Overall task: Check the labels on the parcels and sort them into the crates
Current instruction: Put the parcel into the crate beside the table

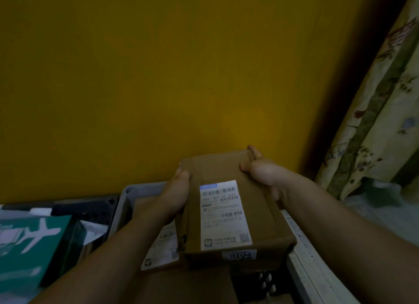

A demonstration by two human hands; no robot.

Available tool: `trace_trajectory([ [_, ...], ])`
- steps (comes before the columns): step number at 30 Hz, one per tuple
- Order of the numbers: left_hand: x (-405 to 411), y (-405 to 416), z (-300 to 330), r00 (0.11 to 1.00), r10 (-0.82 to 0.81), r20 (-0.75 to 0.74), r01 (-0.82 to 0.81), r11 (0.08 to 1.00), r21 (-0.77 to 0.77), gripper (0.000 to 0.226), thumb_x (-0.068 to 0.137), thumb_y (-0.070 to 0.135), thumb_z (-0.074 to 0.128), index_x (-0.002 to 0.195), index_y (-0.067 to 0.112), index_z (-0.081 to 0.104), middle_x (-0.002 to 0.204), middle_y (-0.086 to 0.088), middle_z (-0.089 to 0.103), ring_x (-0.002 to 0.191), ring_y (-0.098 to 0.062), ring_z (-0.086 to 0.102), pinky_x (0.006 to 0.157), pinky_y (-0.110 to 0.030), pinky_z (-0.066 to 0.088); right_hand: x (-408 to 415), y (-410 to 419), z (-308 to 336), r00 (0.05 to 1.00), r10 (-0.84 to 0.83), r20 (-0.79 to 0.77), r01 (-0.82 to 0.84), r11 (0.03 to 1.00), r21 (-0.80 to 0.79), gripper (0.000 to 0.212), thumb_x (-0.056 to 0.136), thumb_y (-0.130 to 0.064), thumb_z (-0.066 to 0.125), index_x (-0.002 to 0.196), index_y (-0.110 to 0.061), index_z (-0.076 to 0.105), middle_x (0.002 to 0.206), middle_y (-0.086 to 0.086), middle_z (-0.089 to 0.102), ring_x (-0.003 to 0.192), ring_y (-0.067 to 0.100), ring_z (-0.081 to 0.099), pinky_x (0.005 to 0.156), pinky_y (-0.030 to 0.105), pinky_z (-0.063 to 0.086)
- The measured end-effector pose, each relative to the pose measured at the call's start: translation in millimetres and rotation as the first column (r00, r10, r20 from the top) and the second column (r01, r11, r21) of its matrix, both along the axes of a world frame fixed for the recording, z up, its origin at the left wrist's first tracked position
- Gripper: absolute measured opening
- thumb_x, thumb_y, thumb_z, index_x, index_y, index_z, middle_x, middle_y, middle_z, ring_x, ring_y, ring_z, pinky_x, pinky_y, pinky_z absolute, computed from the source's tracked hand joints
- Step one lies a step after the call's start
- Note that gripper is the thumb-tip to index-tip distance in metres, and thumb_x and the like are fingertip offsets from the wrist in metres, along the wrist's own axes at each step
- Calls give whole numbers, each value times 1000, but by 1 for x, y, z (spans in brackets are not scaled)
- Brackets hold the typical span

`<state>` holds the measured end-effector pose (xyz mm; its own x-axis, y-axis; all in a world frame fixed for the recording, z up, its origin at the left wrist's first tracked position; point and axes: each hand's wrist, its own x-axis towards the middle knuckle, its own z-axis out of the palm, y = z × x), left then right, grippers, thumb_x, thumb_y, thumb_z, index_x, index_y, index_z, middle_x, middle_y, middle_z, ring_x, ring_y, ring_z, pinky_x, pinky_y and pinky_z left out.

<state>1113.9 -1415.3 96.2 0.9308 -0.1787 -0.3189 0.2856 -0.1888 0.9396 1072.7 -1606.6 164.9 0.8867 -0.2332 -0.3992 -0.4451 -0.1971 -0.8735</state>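
Left hand and right hand clamp the far end of a cardboard parcel, fingers curled over its edges, held raised above the grey crate. Looks light, stiff, matte; side grip seems secure. White printed label faces up, smooth paper. Another labelled box lies below in the crate. Green box at left.

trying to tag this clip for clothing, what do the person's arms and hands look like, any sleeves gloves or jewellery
Both forearms are bare as far as the frame shows: no sleeve reaches into view. The left hand and the right hand wear no gloves, and no ring, watch or bracelet can be seen on the visible parts. The light is dim, so small items could be missed.
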Motion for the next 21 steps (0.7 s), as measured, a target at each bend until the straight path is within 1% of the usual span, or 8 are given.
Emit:
trace_trajectory([
  [4, 5, -1, 2, 1000, -15, 2, 15, 996, 93, 52, 103, 37, 26, 152, 24, 17, 144, -19, 43, 116, -41, 52, 86, -45, 48, 3, -3, -4, 1000, 22, 5, -22, 998, -57, 69, 101, -11, 46, 154, -37, 10, 153, 19, 27, 117, 40, 54, 81, 46, 54],
  [7, 4, 4, 8, 999, -47, -28, 49, 994, 99, 57, 101, 46, 30, 153, 33, 12, 139, -13, 47, 102, -33, 58, 77, -41, 50, 1, -2, -3, 1000, 17, -6, -17, 1000, -7, 67, 101, -13, 46, 153, -39, 12, 150, 19, 31, 106, 39, 59, 77, 45, 57],
  [9, 6, 8, 13, 997, -65, -46, 68, 995, 74, 62, 99, 52, 34, 153, 34, 11, 140, -12, 48, 100, -30, 60, 73, -38, 51, -1, -4, -2, 999, 49, 23, -48, 998, -42, 64, 101, -17, 46, 153, -36, 14, 148, 17, 36, 90, 29, 60, 61, 27, 56],
  [11, 3, 10, 19, 996, -64, -65, 65, 998, 12, 64, 99, 51, 37, 154, 33, 9, 138, -12, 50, 99, -31, 61, 72, -38, 51, -1, -7, -1, 990, 127, 58, -116, 980, -159, 63, 102, -23, 46, 155, -30, 12, 149, 14, 36, 93, 22, 57, 55, 18, 48],
  [14, -13, 7, 20, 994, -69, -83, 55, 985, -162, 64, 102, 36, 40, 153, 35, 2, 137, -12, 49, 84, -27, 63, 70, -40, 52, -3, -12, -4, 975, 207, 79, -186, 957, -221, 75, 99, -31, 52, 155, -32, 3, 146, 5, 36, 107, 20, 50, 65, 22, 42],
  [16, -25, 6, 19, 995, -60, -85, 39, 970, -238, 68, 102, 29, 41, 152, 36, -3, 150, -14, 35, 80, -24, 60, 65, -38, 50, -8, -17, -9, 966, 237, 107, -216, 961, -173, 85, 95, -29, 60, 154, -36, 0, 138, -2, 36, 111, 19, 48, 75, 24, 46],
  [18, -26, 5, 17, 995, -35, -90, 10, 963, -270, 65, 102, 30, 40, 153, 35, -1, 150, -15, 35, 78, -23, 61, 62, -35, 50, -12, -22, -18, 962, 228, 149, -219, 973, -79, 94, 86, -28, 70, 152, -41, 4, 144, 0, 35, 120, 25, 49, 94, 37, 48],
  [21, -19, -1, 10, 990, -9, -138, -32, 955, -296, 56, 103, 33, 38, 154, 23, 17, 139, -20, 49, 63, -21, 66, 47, -26, 51, -9, -22, -26, 969, 156, 193, -172, 983, 67, 80, 93, -27, 60, 152, -40, 8, 152, 11, 31, 125, 36, 49, 99, 46, 46],
])
